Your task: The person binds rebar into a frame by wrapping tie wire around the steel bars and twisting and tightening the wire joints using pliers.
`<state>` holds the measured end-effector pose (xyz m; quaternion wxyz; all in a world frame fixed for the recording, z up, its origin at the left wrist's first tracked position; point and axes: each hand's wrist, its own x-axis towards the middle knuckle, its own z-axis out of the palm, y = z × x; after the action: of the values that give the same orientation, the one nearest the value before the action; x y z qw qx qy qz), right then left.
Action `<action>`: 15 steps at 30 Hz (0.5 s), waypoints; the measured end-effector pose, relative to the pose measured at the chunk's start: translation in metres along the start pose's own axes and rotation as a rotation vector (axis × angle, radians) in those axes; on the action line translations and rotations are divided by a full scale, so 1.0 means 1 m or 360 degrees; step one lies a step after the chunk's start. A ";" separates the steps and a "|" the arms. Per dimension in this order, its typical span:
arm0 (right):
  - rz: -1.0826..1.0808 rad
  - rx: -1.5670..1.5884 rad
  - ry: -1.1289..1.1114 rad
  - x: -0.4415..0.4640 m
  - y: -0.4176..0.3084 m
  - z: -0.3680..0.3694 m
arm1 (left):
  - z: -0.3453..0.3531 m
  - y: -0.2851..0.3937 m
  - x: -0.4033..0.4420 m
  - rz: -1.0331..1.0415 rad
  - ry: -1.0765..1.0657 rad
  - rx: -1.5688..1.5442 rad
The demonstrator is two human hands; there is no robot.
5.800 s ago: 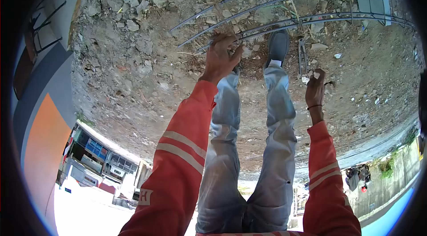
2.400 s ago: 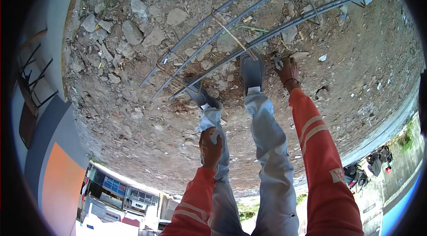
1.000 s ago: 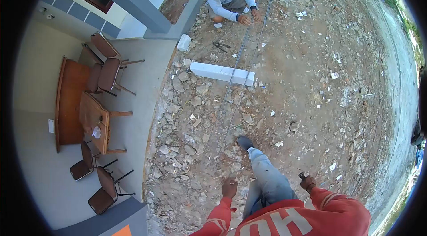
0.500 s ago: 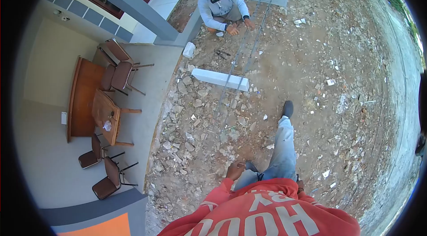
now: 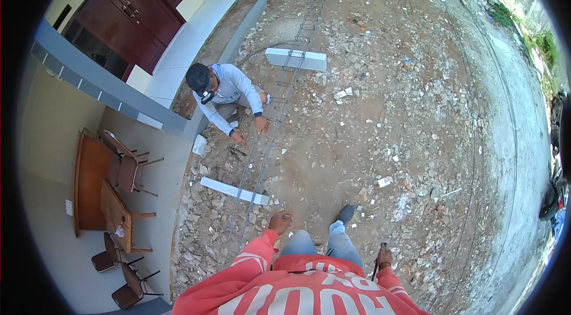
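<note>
My left hand (image 5: 280,221) hangs in front of my left thigh, its fingers loosely bent and apart, with nothing visible in them. Down at my right side, my right hand (image 5: 385,255) is closed around a slim dark tool (image 5: 375,270), whose kind I cannot make out. Ahead of my left hand, a long steel rebar frame (image 5: 279,101) lies across pale blocks. The nearest white block (image 5: 234,191) is under its near end; another white block (image 5: 295,59) supports it farther along.
A co-worker (image 5: 229,92) in a grey top crouches left of the rebar, both hands near it. Dark pliers-like tools (image 5: 237,150) lie on the ground by them. Broken rubble (image 5: 392,136) covers the ground. Chairs (image 5: 128,166) and a wooden table (image 5: 116,211) stand on the porch at left.
I have stepped forward and my view has tilted up, showing more of the rebar frame and the doors. My right hand has come into clear view with the dark tool.
</note>
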<state>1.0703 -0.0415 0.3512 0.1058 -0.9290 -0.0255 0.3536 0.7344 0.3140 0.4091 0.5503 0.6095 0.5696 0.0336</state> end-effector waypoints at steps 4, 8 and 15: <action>-0.0244 0.0198 -0.0025 0.114 -0.135 -0.096 | 0.003 0.007 0.019 -0.0457 0.0011 0.0131; -0.0449 0.0158 0.0010 0.171 -0.289 -0.188 | 0.007 -0.014 0.048 -0.0725 -0.0603 0.0873; -0.0445 0.0026 0.0229 0.350 -0.349 -0.205 | 0.029 0.108 0.265 -0.0977 -0.0894 0.1032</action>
<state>1.4775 0.3052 0.3467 0.1631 -0.9385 -0.1442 0.2681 0.9171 0.5169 0.3187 0.4494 0.5391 0.5337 -0.4718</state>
